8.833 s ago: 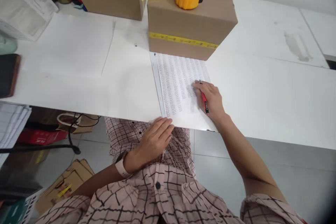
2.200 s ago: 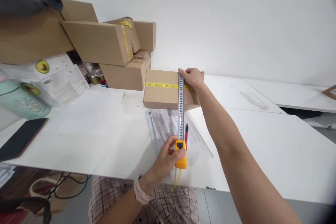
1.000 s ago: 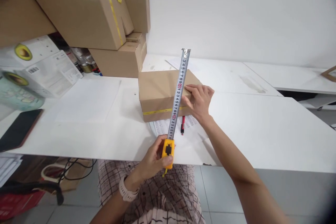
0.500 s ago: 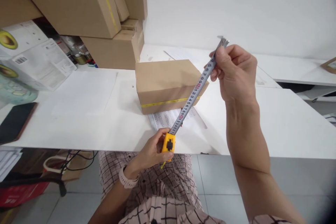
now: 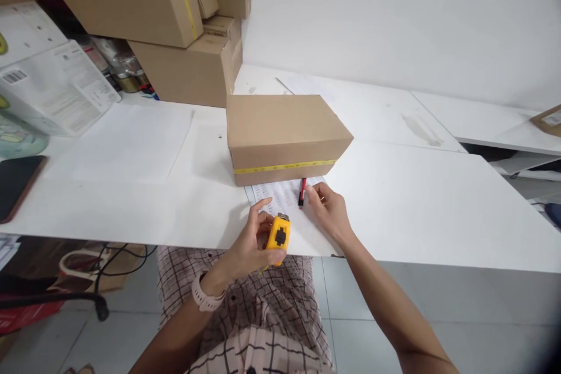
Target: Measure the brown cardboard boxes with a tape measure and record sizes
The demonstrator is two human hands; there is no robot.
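My left hand [image 5: 252,245] is closed around a yellow tape measure [image 5: 279,236] with a black button, held just over the table's front edge. Its blade is drawn in, and only the metal end hook shows at the mouth. Close to the red and black pen [image 5: 302,193] is my right hand [image 5: 329,210], its fingers loosely bent and apart, a fingertip beside the pen's right side. Under the pen lies a printed sheet [image 5: 280,196], partly covered by a closed cardboard box [image 5: 284,123] with a yellow strip along its front.
Stacked cardboard boxes [image 5: 184,73] fill the back left. A white carton [image 5: 61,87], a blank paper sheet [image 5: 127,140] and a phone [image 5: 20,187] lie on the left side of the white table [image 5: 416,204]. Cables [image 5: 123,260] hang below the table's edge.
The tape blade has gone back into its case. My right hand has let go of its end and moved down and left to beside the pen. My left hand still holds the tape measure.
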